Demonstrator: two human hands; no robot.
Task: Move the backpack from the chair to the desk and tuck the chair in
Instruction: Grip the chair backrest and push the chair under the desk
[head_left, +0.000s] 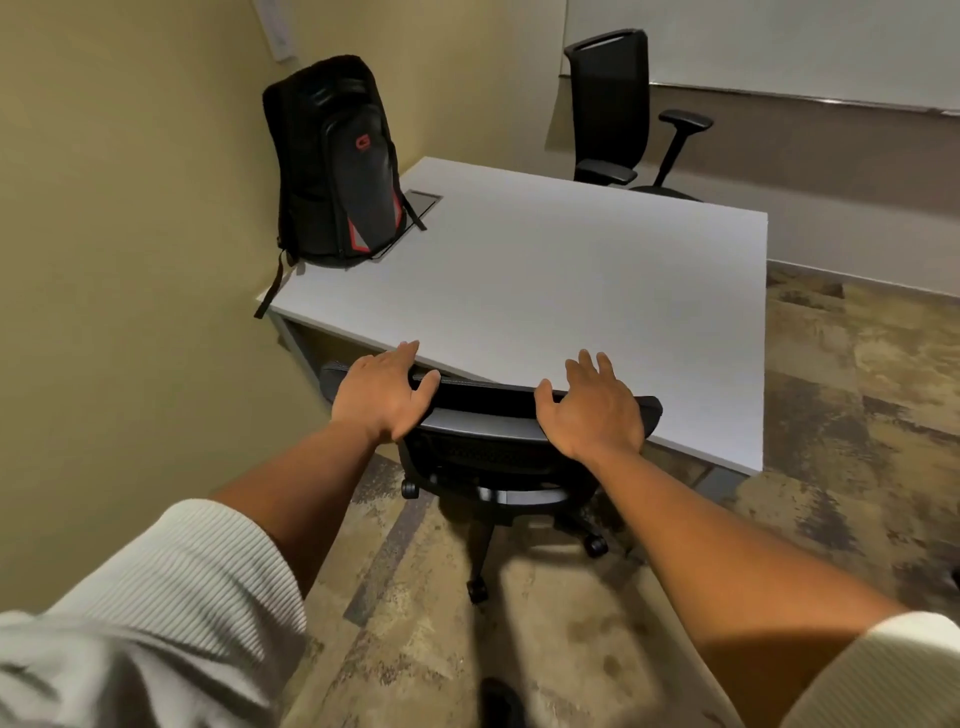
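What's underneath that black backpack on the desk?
The backpack stands upright on the white desk, partly covering a grey inset panel in the desktop. Only the panel's far corner shows; the rest, and whatever it holds, is hidden.

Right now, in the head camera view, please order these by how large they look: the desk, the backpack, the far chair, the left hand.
1. desk
2. backpack, upright on the desk's far left corner
3. far chair; close to the backpack and further away, so this ranking is unsure
4. left hand, smallest though nearest
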